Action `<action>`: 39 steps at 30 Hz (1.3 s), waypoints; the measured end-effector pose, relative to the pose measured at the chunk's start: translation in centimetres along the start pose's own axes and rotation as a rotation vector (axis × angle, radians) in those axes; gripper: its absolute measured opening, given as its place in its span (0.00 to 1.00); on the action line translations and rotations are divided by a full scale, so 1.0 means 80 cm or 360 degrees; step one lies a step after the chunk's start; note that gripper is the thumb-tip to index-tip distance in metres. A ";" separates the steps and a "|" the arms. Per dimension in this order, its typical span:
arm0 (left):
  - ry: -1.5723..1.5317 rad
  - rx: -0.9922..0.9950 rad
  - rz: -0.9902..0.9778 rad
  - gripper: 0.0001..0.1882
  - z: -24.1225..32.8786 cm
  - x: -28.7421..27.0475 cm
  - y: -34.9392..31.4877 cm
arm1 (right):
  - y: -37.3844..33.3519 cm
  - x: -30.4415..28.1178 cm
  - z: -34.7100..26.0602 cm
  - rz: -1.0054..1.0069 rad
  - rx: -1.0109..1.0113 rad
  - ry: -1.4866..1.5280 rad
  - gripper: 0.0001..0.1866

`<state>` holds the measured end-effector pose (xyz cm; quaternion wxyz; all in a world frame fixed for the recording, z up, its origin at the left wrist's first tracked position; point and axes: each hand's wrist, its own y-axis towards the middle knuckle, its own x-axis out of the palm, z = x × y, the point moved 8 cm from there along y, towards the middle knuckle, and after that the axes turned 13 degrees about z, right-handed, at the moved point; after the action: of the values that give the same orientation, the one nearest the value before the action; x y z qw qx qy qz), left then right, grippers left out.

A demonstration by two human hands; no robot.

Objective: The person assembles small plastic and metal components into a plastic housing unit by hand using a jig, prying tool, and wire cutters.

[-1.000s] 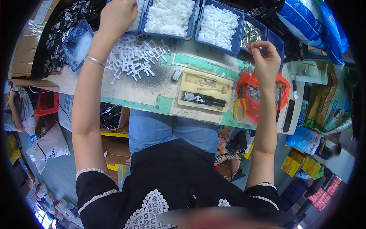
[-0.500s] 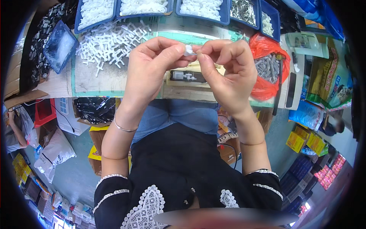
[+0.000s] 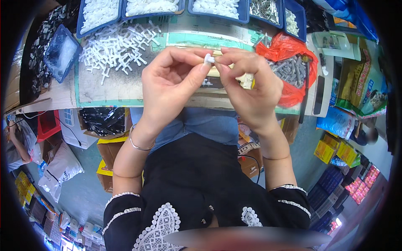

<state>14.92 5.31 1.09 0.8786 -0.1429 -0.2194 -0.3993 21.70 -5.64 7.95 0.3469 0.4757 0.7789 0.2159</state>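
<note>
A small white plastic part [image 3: 209, 59] is pinched between the thumb and fingertips of my left hand [image 3: 172, 79], above the worktable. My right hand [image 3: 252, 85] closes its thumb and index finger on the part's right end, so both hands meet at it. Beneath them lies a cream block with a dark slot [image 3: 206, 82], mostly covered by my hands. To the left of my left hand spreads a loose pile of white cross-shaped plastic pieces [image 3: 115, 50]. Beside my right hand an opened red plastic bag [image 3: 295, 98] holds grey, short, rod-like pieces [image 3: 291, 71].
Blue trays of white parts [image 3: 154, 7] and metal pins [image 3: 264, 10] line the table's far side. A tilted blue tray [image 3: 58, 69] stands at left by black parts [image 3: 39, 58]. Below the table are cartons [image 3: 111, 152] and a white sack [image 3: 60, 169]. Another person's arm [image 3: 19, 142] shows at far left.
The white part has turned and shows more plainly between my fingertips. My right hand's fingers have shifted against it, and the cream block is more covered. The red bag's near-left edge has shifted left.
</note>
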 end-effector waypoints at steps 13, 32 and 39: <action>0.0955 0.1255 -0.0103 0.18 0.017 0.012 -0.044 | -0.034 -0.003 0.016 -0.0221 0.0433 -0.0179 0.05; 0.2034 0.1413 -0.0393 0.16 -0.019 0.009 -0.066 | -0.077 0.014 0.052 -0.0741 -0.0019 -0.0650 0.05; 0.2134 0.1434 -0.0437 0.15 -0.026 0.010 -0.067 | -0.066 0.014 0.050 -0.0809 -0.0026 -0.0702 0.04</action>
<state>11.84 0.49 0.08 0.7396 0.5211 0.1975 -0.3774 21.16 -6.99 1.39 0.5537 0.2988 0.7770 0.0206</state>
